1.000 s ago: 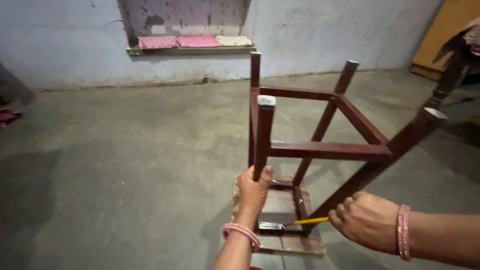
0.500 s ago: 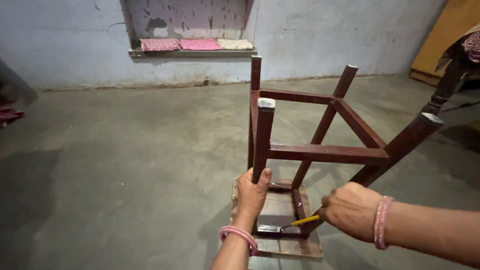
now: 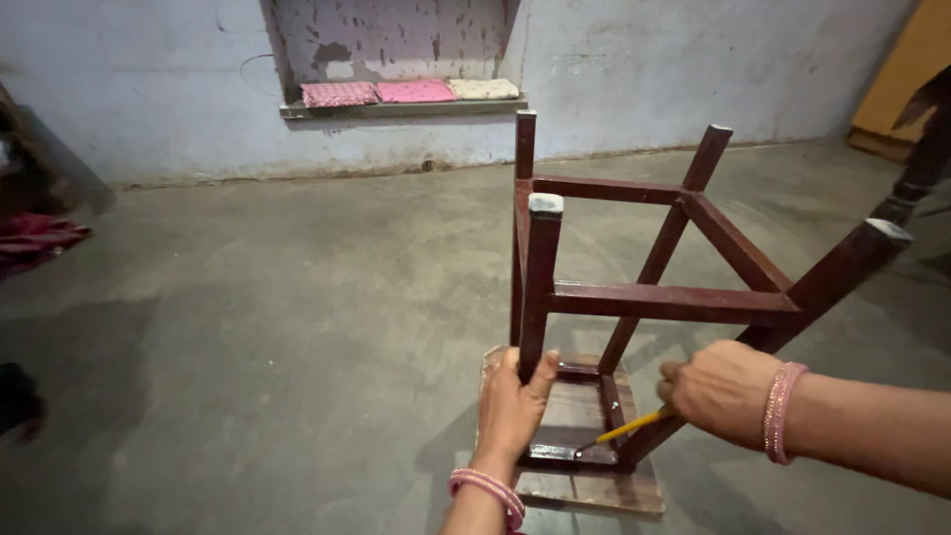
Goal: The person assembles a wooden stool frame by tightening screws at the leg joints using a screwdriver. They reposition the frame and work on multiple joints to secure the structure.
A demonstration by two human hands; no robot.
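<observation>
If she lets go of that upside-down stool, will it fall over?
Probably not. The stool rests on its flat wooden seat, a broad base, so it looks steady. Its legs and rails look stiff and solid, likely fairly heavy. A hard sideways push near the leg tops might tip it, though the left hand steadies one leg.

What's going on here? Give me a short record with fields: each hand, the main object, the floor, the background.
Left hand: grips one leg of the upturned dark red wooden stool
Right hand: holds a thin yellow pencil, tip down inside the frame
Stool: legs up, seat on a pale wooden board
Floor: grey concrete floor
Background: pink and cream folded cloths in a wall niche
</observation>
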